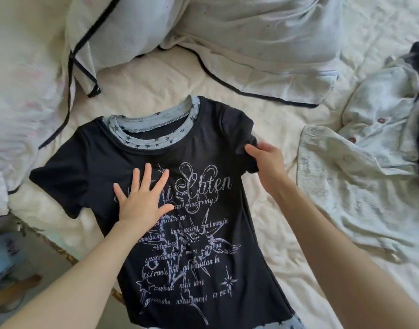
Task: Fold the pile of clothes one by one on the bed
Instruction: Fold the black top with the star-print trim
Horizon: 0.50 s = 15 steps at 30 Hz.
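Past the spread fingers (pixel 145 184) of the left hand (pixel 142 200), bare bed sheet (pixel 156 81) lies between the black t-shirt (pixel 180 210) collar and the pillows (pixel 227 32), room enough to pass. Just right of the right hand's (pixel 269 162) fingers, which hold the sleeve, a strip of sheet runs down the shirt's side. Beyond that strip a crumpled pale shirt (pixel 358 174) blocks the way. Left of the left fingers, the bed edge drops off.

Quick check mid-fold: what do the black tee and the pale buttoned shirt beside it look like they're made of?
Black tee: looks like soft matte knit jersey, lying limp, with a stitched star-print neckband and a slightly cracked pale print. Pale buttoned shirt: looks like thin woven cotton or linen, judging by its fine crinkles; brownish buttons. Fibre content cannot be told.
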Each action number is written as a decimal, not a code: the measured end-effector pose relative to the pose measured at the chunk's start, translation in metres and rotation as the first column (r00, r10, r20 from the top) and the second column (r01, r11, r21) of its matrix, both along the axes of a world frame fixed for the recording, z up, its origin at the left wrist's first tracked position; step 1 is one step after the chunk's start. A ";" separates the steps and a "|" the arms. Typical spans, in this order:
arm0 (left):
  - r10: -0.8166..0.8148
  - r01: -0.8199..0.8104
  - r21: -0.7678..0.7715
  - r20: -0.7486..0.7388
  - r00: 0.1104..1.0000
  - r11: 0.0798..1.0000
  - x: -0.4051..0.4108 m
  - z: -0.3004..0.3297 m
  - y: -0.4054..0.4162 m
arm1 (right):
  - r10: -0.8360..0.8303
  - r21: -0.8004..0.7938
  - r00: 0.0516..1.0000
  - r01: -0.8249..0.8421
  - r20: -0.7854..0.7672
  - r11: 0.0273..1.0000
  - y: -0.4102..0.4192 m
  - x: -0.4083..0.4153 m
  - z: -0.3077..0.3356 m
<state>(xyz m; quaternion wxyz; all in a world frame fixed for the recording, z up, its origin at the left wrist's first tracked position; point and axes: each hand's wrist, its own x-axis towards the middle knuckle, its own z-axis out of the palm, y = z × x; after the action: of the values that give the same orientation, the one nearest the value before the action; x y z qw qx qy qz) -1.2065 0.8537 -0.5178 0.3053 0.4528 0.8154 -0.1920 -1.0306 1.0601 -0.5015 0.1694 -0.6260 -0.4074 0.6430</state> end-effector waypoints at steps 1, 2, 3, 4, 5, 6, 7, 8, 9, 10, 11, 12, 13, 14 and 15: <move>-0.003 0.003 -0.008 -0.003 1.000 1.000 0.000 0.000 0.001 | -0.002 0.181 0.995 -0.015 0.098 0.983 0.002 0.003 0.004; -0.004 0.004 -0.014 -0.006 1.000 1.000 0.001 0.001 0.002 | -0.021 0.390 0.980 -0.059 0.197 0.919 0.002 0.007 0.008; -0.006 0.006 -0.018 -0.010 1.000 1.000 0.000 0.001 0.002 | -0.029 0.558 0.959 -0.138 0.280 0.818 0.001 0.013 0.012; -0.008 0.007 -0.021 -0.015 1.000 1.000 0.000 0.001 0.002 | -0.016 0.648 0.939 -0.224 0.343 0.728 -0.002 0.018 0.012; -0.008 0.008 -0.026 -0.020 1.000 1.000 0.000 0.001 0.002 | 0.006 0.655 0.922 -0.280 0.387 0.702 -0.005 0.023 0.010; -0.008 0.008 -0.030 -0.022 1.000 1.000 0.000 0.001 0.002 | 0.031 0.590 0.913 -0.289 0.407 0.754 -0.007 0.028 0.006; -0.009 0.008 -0.034 -0.022 1.000 0.999 0.001 0.001 0.002 | 0.035 0.475 0.915 -0.241 0.401 0.846 -0.007 0.032 0.002; -0.008 0.007 -0.036 -0.021 1.000 0.999 0.001 0.001 0.002 | 0.021 0.338 0.935 -0.148 0.353 0.930 -0.006 0.034 -0.002; -0.004 0.004 -0.036 -0.020 1.000 0.999 0.002 0.001 0.003 | -0.018 0.212 0.961 -0.042 0.275 0.976 -0.005 0.036 -0.004; -0.002 0.001 -0.037 -0.020 1.000 0.999 0.002 0.001 0.003 | -0.069 0.104 0.975 0.048 0.209 0.993 -0.002 0.037 -0.007; -0.001 0.000 -0.038 -0.021 1.000 0.999 0.002 0.001 0.003 | -0.108 0.015 0.982 0.107 0.153 0.994 0.003 0.037 -0.009; -0.002 0.001 -0.041 -0.023 1.000 0.999 0.002 0.001 0.003 | -0.122 -0.064 0.987 0.129 0.100 0.990 0.007 0.038 -0.010; -0.005 0.003 -0.044 -0.025 1.000 0.999 0.002 0.001 0.003 | -0.112 -0.140 0.992 0.118 0.050 0.983 0.011 0.038 -0.011; -0.005 0.004 -0.046 -0.025 1.000 0.999 0.002 0.001 0.003 | -0.080 -0.209 0.997 0.083 0.023 0.974 0.014 0.037 -0.011; -0.005 0.004 -0.047 -0.023 1.000 0.999 0.002 0.002 0.004 | -0.027 -0.263 0.999 0.034 0.033 0.964 0.016 0.037 -0.010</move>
<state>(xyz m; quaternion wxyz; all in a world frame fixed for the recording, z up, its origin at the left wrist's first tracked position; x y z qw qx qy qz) -1.2047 0.8572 -0.5163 0.3060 0.4449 0.8132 -0.2172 -0.9933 1.0761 -0.5116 0.0886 -0.6583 -0.3109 0.6798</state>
